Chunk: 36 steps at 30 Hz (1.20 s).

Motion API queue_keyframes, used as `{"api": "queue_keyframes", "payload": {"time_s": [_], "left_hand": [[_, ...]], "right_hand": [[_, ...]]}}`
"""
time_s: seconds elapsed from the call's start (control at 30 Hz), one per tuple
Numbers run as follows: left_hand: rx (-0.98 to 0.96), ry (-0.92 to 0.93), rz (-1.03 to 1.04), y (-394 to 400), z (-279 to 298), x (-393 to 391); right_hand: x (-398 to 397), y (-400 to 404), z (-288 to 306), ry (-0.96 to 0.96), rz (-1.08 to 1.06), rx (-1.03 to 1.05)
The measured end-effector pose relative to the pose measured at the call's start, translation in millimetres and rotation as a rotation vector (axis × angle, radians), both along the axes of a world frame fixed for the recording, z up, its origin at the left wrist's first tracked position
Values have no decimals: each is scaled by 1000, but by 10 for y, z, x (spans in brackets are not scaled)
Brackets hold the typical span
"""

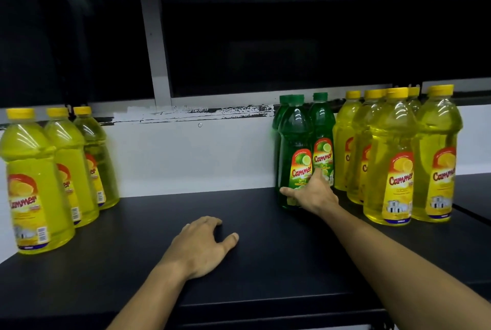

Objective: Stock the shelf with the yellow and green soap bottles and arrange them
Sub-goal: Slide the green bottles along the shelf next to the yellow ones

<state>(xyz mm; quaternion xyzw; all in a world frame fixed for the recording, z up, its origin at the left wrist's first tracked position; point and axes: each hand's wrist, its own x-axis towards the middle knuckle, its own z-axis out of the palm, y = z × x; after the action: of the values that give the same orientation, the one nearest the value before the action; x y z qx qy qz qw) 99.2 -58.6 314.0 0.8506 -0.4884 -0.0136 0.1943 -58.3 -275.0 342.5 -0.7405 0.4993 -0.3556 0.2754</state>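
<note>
Black shelf carries upright yellow bottles at both ends, green bottles between.

head view faces shelf, close.
</note>
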Motion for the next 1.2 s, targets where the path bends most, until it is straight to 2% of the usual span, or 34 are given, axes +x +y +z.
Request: {"api": "queue_keyframes", "payload": {"time_s": [0.13, 0.3, 0.5, 0.67, 0.73, 0.83, 1.2], "left_hand": [[-6, -5, 3, -5, 6, 1], [0, -1, 3, 0, 19, -15], [5, 8, 8, 35, 44, -59], [1, -98, 65, 86, 72, -99], [-33, -61, 73, 132, 75, -84], [-50, 12, 59, 288, 85, -28], [-20, -41, 193, 1101, 70, 611]], "right_hand": [[11, -52, -51, -62, 32, 91], [-83, 84, 7, 12, 27, 87], [-272, 473, 5, 95, 65, 6], [-337, 813, -10, 126, 78, -38], [-349, 951, -7, 141, 82, -61], [-318, 1121, -5, 154, 105, -66], [172, 1738, -46, 107, 221, -85]]}}
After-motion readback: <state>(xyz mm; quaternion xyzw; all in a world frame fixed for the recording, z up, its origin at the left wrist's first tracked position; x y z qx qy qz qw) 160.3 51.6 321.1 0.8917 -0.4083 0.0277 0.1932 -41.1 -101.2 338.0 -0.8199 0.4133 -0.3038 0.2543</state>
